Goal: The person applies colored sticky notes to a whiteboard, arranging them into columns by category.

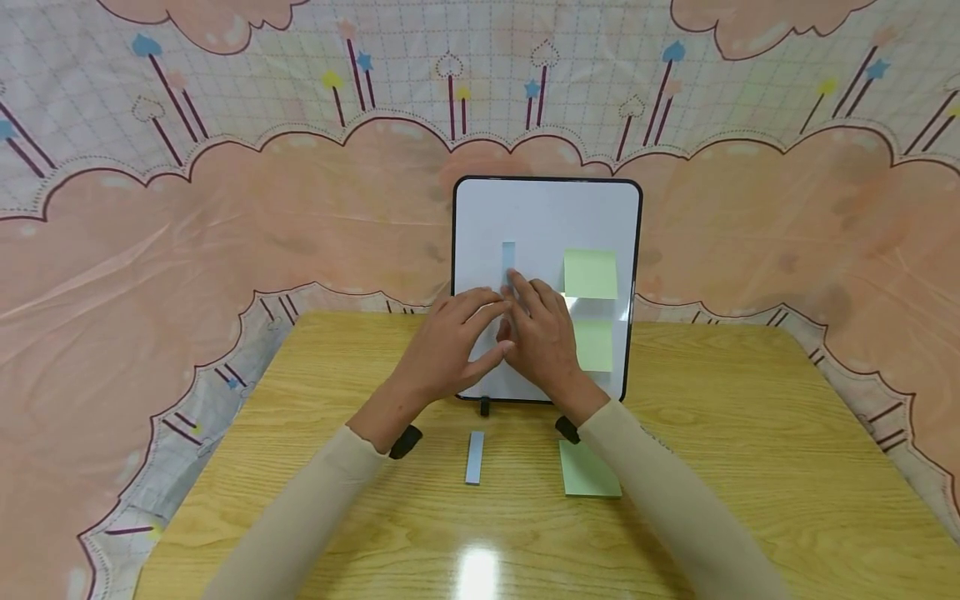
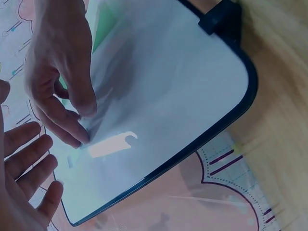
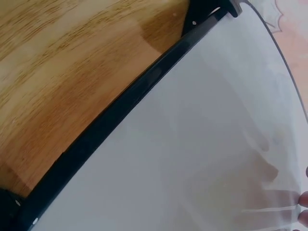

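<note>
A whiteboard (image 1: pixel 540 212) with a black frame stands tilted back on the table. On it is a narrow light blue sticky strip (image 1: pixel 508 252), upright, left of two green sticky notes (image 1: pixel 590 275). My right hand (image 1: pixel 542 333) reaches to the board, an extended fingertip on the strip's lower part. That hand (image 2: pixel 67 72) also shows in the left wrist view, fingertips at the board's surface. Close beside it, my left hand (image 1: pixel 450 342) is spread in front of the board, holding nothing; its fingers (image 2: pixel 36 168) are apart in the left wrist view.
Before the board on the wooden table (image 1: pixel 337 500) lie a small blue strip pad (image 1: pixel 474 458) and a green note pad (image 1: pixel 588 471), partly under the right forearm. A black stand foot (image 1: pixel 484 407) juts from the board's lower edge. Patterned cloth (image 1: pixel 337 217) hangs behind.
</note>
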Tool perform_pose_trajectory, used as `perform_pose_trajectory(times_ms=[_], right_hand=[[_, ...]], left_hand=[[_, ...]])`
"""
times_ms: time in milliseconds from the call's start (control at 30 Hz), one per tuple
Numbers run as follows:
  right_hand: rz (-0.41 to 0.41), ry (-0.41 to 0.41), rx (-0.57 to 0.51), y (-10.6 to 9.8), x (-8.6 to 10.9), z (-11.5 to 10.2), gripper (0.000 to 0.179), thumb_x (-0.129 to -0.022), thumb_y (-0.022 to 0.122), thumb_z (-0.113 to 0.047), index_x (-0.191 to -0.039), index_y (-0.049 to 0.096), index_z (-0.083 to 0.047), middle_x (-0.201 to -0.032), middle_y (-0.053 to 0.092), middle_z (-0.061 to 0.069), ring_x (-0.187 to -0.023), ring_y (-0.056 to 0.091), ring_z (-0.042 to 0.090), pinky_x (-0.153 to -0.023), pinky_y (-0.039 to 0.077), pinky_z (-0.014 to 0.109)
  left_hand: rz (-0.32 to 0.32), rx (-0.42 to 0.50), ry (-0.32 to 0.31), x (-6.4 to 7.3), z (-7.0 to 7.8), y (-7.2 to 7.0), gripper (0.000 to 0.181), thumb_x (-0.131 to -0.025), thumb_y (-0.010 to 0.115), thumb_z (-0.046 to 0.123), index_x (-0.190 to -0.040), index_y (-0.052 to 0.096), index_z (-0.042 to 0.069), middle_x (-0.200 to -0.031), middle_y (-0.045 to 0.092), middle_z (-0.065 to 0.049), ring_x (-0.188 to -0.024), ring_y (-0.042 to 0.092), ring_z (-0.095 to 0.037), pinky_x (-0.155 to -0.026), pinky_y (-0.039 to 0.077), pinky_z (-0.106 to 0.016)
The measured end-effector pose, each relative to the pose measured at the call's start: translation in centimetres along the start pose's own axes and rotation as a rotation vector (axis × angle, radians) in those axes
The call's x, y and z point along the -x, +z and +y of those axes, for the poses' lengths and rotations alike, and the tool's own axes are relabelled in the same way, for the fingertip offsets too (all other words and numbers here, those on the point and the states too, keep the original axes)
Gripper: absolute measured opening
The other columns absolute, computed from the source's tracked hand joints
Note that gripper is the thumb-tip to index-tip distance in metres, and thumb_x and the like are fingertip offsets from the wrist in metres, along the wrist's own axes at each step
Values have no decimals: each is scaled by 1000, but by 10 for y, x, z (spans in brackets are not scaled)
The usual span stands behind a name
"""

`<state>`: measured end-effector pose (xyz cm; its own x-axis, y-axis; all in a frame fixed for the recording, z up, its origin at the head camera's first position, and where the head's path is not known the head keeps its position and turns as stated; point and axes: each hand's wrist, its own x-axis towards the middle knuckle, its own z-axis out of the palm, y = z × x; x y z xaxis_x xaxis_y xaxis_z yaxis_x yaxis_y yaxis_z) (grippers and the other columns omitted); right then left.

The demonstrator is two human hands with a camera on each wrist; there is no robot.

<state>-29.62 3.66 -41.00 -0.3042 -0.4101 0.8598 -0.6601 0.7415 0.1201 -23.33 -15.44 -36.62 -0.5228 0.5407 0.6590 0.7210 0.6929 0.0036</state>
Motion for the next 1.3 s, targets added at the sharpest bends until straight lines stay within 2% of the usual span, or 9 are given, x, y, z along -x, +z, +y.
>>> perform_pose_trajectory(times_ms=[267, 433, 600, 800, 1067, 1300], right_hand=[[-23, 21, -4, -3, 2, 0, 48, -94, 72, -15, -138, 69, 1, -143, 63, 18, -120, 58, 38, -99, 51, 53], [-20, 39, -23, -4, 2, -2, 49, -95, 75, -19, -139, 67, 2, -139, 65, 20, -122, 58, 39, -101, 50, 55], [-18, 38, -33, -3, 2, -3, 51, -97, 74, -20, -142, 64, 2, -144, 63, 19, -124, 59, 39, -102, 50, 54], [-28, 34, -23, -3, 4, -3, 48, -100, 70, -21, -139, 62, 5, -146, 61, 20, -126, 57, 39, -103, 49, 53], [-76, 39, 6, -4, 4, -4, 53, -100, 67, -22, -144, 60, 6, -148, 60, 20, -127, 56, 38, -103, 49, 51], [-98, 49, 14, -6, 4, -4, 54, -101, 66, -23, -146, 59, 6, -150, 59, 19, -129, 55, 37, -104, 47, 50]], left_hand=[[-46, -78, -35, -25, -7, 5, 59, -107, 58, 44, -156, 54, 11, -159, 53, -8, -154, 39, -27, -116, 39, -54], [-52, -128, -45, -39, -10, 10, 59, -108, 53, 45, -157, 53, 11, -162, 50, -9, -158, 34, -26, -120, 36, -53], [-74, -154, -70, -50, -14, 13, 61, -110, 48, 48, -159, 51, 12, -165, 47, -8, -160, 30, -25, -121, 34, -51], [-108, -188, -87, -57, -17, 16, 62, -111, 46, 49, -162, 46, 14, -167, 43, -7, -161, 27, -26, -124, 31, -49], [-160, -238, -125, -60, -20, 20, 62, -112, 43, 50, -164, 43, 15, -170, 38, -5, -162, 23, -24, -126, 27, -49], [-170, -252, -132, -61, -21, 21, 63, -112, 41, 51, -164, 42, 16, -171, 37, -4, -162, 22, -24, -126, 27, -49]])
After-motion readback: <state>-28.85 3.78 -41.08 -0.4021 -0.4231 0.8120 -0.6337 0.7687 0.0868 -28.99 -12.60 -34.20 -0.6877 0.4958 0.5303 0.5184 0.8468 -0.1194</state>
